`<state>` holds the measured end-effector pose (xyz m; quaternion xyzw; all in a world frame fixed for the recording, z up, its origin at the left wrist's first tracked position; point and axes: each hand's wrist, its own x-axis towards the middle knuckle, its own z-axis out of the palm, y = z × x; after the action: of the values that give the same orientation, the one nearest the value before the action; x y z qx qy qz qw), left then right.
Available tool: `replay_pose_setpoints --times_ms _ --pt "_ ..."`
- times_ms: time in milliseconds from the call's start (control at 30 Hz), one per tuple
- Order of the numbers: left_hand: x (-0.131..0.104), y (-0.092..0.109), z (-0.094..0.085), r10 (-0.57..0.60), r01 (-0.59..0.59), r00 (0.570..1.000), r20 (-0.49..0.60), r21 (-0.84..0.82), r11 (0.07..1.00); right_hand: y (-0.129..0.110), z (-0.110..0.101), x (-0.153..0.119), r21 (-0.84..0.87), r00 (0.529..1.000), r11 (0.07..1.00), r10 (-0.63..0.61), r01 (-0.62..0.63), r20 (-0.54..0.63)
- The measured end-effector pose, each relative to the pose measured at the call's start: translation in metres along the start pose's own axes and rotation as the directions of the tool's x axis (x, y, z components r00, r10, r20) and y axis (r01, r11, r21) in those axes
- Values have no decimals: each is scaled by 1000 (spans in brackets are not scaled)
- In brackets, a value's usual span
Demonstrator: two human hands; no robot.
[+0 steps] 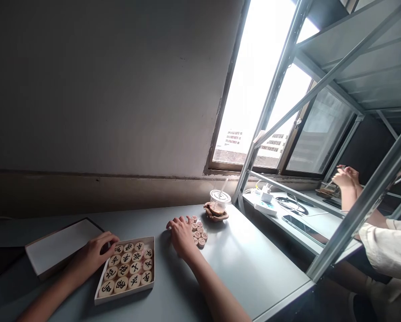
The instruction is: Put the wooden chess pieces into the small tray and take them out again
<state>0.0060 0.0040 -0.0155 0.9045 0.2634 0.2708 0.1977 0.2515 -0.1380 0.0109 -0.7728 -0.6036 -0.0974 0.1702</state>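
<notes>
A shallow white box [154, 264] holds rows of round xiangqi pieces [123, 270] marked with dark characters. My left hand [101, 247] is at the box's far left corner, its thumb and fingers curved around the edge. To the right, my right hand [182, 232] rests low on the desk, fingers spread and slightly bent. It is beside a cluster of loose round pieces [200, 235] with reddish characters and partly hides them. Left of the box lies a white-lined box lid [64, 246], partly covered by my left forearm.
A lidded plastic cup [219, 201] with a straw stands on a brown holder [217, 215] at the desk's back. Metal bed-frame posts [337, 241] border the right side. Beyond them another person's hands [346, 176] are raised over a desk with a phone [304, 228] and cables.
</notes>
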Motion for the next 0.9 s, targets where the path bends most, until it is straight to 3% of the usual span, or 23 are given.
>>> replay_pose_setpoints --times_ms 67,167,267,333,567,733,833,900 --pt "0 1 0 -2 2 1000 4 13 1000 -1 -6 0 58 999 998 -4 6 -37" --pt "0 3 -1 -4 4 1000 7 19 1000 -14 -19 -4 193 987 967 -158 163 -43" --pt "-1 6 -2 -9 9 1000 6 16 1000 -30 -26 -11 236 938 915 -346 327 40" --pt "-1 6 -2 -10 10 1000 8 12 1000 -37 -27 -15 221 918 909 -383 354 102" --pt "0 5 -1 -20 20 1000 0 -7 1000 -41 -30 -14 356 951 900 -298 250 84" --pt "0 5 -1 -30 30 1000 -4 -15 999 -22 -35 -6 473 985 877 -147 90 86" --pt "-1 2 -1 -42 43 999 8 -24 999 -5 -32 -4 371 982 928 -99 33 162" --pt "-1 -1 0 -49 50 999 11 -28 998 1 -29 -5 237 991 970 -75 47 111"
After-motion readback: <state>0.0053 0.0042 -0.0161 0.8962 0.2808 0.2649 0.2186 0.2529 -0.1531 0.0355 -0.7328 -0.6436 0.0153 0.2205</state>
